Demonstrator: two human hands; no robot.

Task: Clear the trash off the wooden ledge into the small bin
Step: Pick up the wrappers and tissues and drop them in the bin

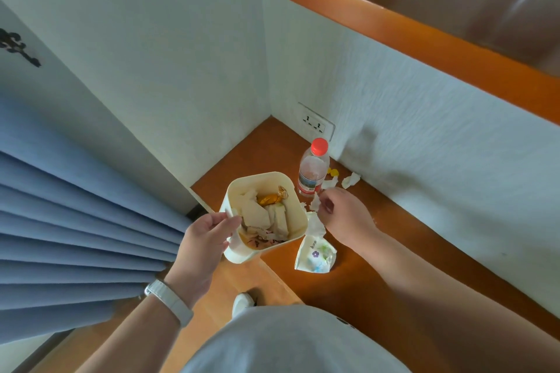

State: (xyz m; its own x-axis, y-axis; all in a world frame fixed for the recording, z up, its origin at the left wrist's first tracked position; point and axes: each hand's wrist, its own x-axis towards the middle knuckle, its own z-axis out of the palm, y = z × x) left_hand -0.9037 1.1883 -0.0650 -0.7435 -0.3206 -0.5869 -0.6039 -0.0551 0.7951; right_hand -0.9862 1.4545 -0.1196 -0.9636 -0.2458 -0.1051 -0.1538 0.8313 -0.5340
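Note:
My left hand (202, 239) grips the near rim of the small cream bin (298, 215) and holds it at the edge of the wooden ledge (378, 239). Paper scraps and a golden wrapper fill the bin. Just right of the bin, my right hand (342, 212) pinches a crumpled white tissue scrap (315, 202). More tissue scraps (350, 180) and yellow bits (333, 172) lie by the wall. A soft tissue pack (315, 254) lies on the ledge below my right wrist.
A clear water bottle (312, 168) with a red cap stands behind the bin, near a wall socket (315, 123). White walls enclose the ledge's corner. Blue curtains (75, 221) hang at the left. My shoe (242, 303) shows on the floor below.

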